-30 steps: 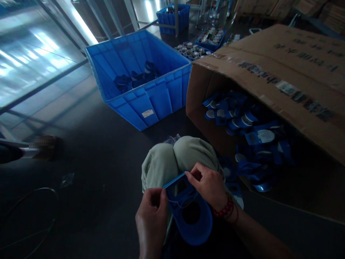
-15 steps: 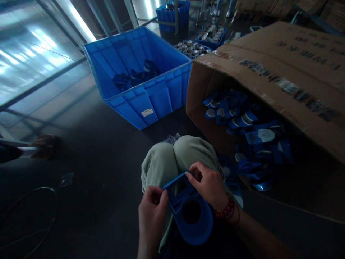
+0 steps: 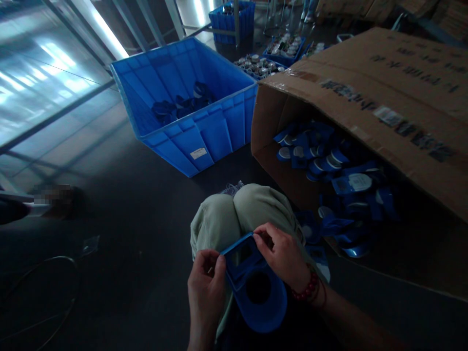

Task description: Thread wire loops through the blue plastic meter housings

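Observation:
A blue plastic housing with a rectangular window at one end and a round hole at the other lies tilted over my lap. My left hand pinches its upper left corner between thumb and fingers. At the opposite upper corner, my right hand grips the rim, thumb and forefinger closed on it. Red beads circle the right wrist. Beneath the housing are my knees in pale green trousers. Whether a smaller part sits between the fingers cannot be made out.
A large blue crate ahead holds several dark blue parts. To the right, a cardboard box lies on its side with many blue and white housings inside. A person's foot is at left, near a cable loop on the floor.
Both hands keep their hold on the blue housing, which has barely moved. The whole view has shifted slightly.

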`<state>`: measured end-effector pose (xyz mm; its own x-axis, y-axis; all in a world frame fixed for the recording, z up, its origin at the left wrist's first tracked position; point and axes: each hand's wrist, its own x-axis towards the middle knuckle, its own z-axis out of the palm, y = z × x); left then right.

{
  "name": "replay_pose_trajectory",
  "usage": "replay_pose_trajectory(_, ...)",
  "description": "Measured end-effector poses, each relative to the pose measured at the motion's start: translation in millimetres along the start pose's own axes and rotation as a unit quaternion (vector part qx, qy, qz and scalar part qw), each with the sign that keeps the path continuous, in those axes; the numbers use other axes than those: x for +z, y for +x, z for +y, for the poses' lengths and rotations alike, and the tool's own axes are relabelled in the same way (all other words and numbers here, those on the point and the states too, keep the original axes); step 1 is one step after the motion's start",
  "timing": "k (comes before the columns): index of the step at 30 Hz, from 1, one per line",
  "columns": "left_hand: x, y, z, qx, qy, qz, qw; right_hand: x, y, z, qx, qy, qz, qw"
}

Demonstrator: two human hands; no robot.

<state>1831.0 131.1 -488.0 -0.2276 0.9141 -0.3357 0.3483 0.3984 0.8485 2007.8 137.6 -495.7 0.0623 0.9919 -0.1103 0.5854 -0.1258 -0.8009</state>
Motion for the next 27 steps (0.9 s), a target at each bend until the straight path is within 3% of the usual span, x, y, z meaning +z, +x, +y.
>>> replay_pose_trajectory(10,-6.9,4.3,-2.6,-0.009,-0.003,-0.034,0.999,0.2,2.8,1.8,-0.005,0.030,-0.030,0.999)
replay_pose_trajectory(15,-18.3,2.5,-6.1,-0.025,-0.001,-0.107,0.994,-2.2,-6.2,-2.1,-0.003,0.023,-0.049,0.999)
replay_pose_trajectory(22,-31.4,-14.7,-19.8,-0.034,0.008,-0.147,0.989,-5.7,-27.4,-2.7,-0.019,0.045,-0.082,0.995)
replay_pose_trajectory(27,-31.0,-28.5,-27.8,-0.050,-0.015,-0.161,0.986,-11.3,-35.8,-5.6,0.022,0.097,-0.125,0.987)
